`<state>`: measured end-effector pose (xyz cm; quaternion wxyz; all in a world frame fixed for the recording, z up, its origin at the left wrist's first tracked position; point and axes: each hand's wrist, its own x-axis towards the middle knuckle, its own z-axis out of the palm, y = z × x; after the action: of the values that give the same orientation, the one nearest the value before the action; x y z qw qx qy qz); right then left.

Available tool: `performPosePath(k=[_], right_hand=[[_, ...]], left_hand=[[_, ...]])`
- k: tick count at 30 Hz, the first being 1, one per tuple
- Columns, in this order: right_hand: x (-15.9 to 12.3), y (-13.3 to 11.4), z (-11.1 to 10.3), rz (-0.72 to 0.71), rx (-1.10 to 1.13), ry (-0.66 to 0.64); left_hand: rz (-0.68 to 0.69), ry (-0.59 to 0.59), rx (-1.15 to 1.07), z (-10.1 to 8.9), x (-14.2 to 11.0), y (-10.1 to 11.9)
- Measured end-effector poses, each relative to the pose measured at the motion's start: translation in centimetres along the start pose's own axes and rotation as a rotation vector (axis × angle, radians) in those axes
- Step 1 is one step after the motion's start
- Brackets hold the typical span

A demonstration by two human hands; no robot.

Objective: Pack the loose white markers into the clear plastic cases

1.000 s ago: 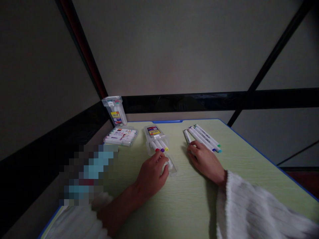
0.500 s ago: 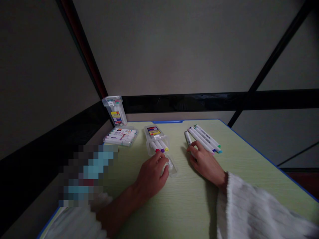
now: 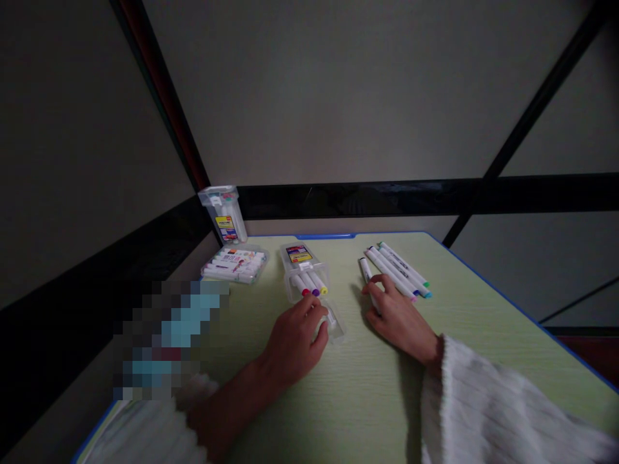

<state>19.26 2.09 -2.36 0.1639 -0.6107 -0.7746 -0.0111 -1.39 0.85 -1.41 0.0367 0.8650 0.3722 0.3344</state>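
A clear plastic marker case point(image 3: 316, 256) lies on its side, its opening towards me. Inside are several white markers, with red, purple and yellow ends showing. My left hand point(image 3: 298, 332) is curled at the front of the case, its fingers and thumb on the clear flipped-down lid point(image 3: 337, 324). To the right, my right hand point(image 3: 399, 316) pinches a white marker point(image 3: 366, 269) with a dark far end. The marker's near end is partly hidden by the fingers. Just beyond that hand, several loose white markers point(image 3: 396, 272) with green, blue and pink ends lie side by side.
A second clear marker case point(image 3: 225, 216) stands upright at the back left corner. Before it lies a flat clear case point(image 3: 235, 264) full of markers. The light green table point(image 3: 358, 399) has a blue edge and stands against a wall. A blurred patch covers the left side.
The marker in my right hand has slid slightly towards me, and its far end sits a little lower. My left hand and the case have hardly moved.
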Motion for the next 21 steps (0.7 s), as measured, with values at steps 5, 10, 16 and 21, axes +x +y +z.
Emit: performPosePath(k=[5,10,16,21], right_hand=[[-0.1,-0.09,-0.01,0.005,-0.003,-0.005],[-0.12,-0.29,-0.11,0.003,0.014,0.0],[-0.13,-0.38,-0.23,0.01,0.03,-0.023],[-0.16,-0.34,-0.09,0.023,0.035,-0.048]], left_hand=[[0.005,-0.003,-0.01,-0.02,0.02,0.02],[-0.011,-0.005,0.004,-0.03,-0.01,0.01],[-0.002,-0.013,0.005,-0.04,-0.01,0.01],[-0.004,-0.008,-0.007,-0.01,-0.03,-0.05]])
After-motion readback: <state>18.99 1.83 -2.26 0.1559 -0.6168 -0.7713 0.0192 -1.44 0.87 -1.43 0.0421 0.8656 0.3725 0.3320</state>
